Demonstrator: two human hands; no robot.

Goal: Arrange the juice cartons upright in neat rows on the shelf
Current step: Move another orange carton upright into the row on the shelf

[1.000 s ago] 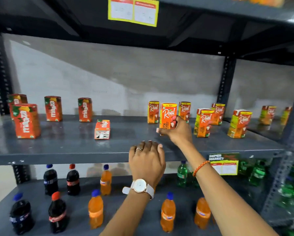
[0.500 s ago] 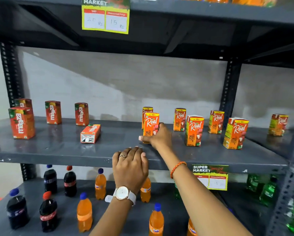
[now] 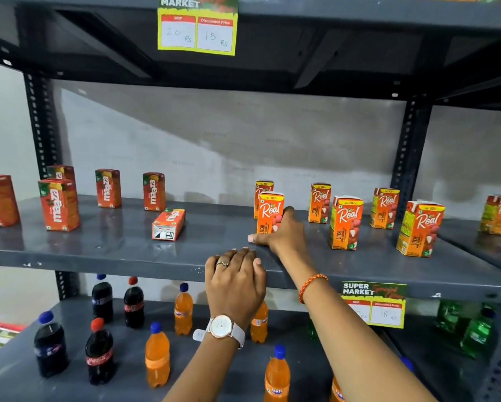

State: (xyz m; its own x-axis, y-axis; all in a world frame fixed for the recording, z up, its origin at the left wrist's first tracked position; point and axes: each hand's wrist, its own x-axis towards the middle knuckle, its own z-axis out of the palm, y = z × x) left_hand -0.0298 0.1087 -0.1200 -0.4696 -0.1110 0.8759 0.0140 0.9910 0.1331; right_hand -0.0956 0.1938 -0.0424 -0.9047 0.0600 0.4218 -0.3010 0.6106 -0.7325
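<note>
On the grey middle shelf [image 3: 104, 250], my right hand [image 3: 284, 235] grips the lower right side of an upright orange Real litchi carton [image 3: 268, 211]. Another Real carton [image 3: 261, 188] stands right behind it. More Real cartons stand to the right, among them one [image 3: 345, 223] in front and one [image 3: 419, 227] farther right. My left hand [image 3: 236, 281] rests palm down on the shelf's front edge, holding nothing. At the left stand several red Maaza cartons [image 3: 58, 204]. One Maaza carton [image 3: 168, 224] lies on its side.
Cola and orange soda bottles [image 3: 156, 358] stand on the lower shelf, green bottles [image 3: 478, 333] at its right. Price tags hang on the upper shelf [image 3: 197, 27] and on the middle shelf's edge [image 3: 374, 304]. A black upright post [image 3: 408, 158] divides the rack.
The view has shifted, so everything sits differently in frame. My right hand keeps hold of the Real carton, which now stands on the shelf in front of another. My left hand stays on the edge.
</note>
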